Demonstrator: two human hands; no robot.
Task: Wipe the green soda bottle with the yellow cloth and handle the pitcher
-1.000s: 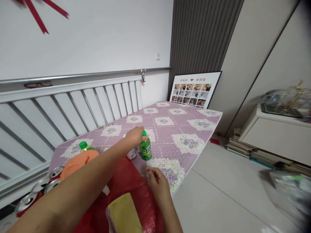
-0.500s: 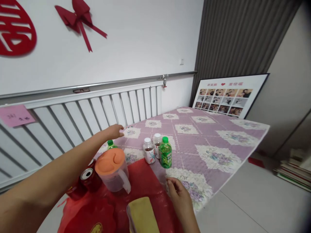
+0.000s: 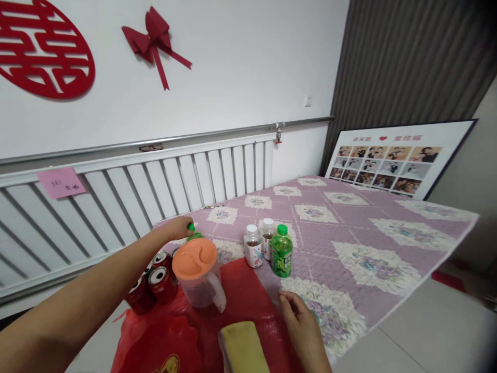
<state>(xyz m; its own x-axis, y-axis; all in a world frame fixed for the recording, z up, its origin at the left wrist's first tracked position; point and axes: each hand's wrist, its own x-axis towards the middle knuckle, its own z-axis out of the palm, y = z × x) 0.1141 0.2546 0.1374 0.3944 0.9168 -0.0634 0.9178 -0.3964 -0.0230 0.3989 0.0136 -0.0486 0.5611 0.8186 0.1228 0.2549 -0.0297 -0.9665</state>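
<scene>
My left hand (image 3: 179, 227) reaches across the red cans, and its fingertips close on the green cap of a bottle (image 3: 191, 230) that is mostly hidden behind a clear pitcher with an orange lid (image 3: 197, 270). My right hand (image 3: 302, 317) rests loosely curled near the front edge of the purple quilted mattress (image 3: 349, 228) and holds nothing. Just ahead of it stands a green bottle (image 3: 281, 250), with two small white-capped bottles (image 3: 253, 245) to that bottle's left.
Red drink cans (image 3: 157, 277) sit left of the pitcher on a red plastic bag (image 3: 243, 290). A yellow cloth (image 3: 244, 348) lies at the near edge. A white slatted radiator (image 3: 116, 191) lines the wall. A photo board (image 3: 392, 163) leans at the far end.
My view swung left and the green bottle stays where it was set down. My left hand left that bottle, passed leftwards over the mattress and came down on the green cap behind the pitcher.
</scene>
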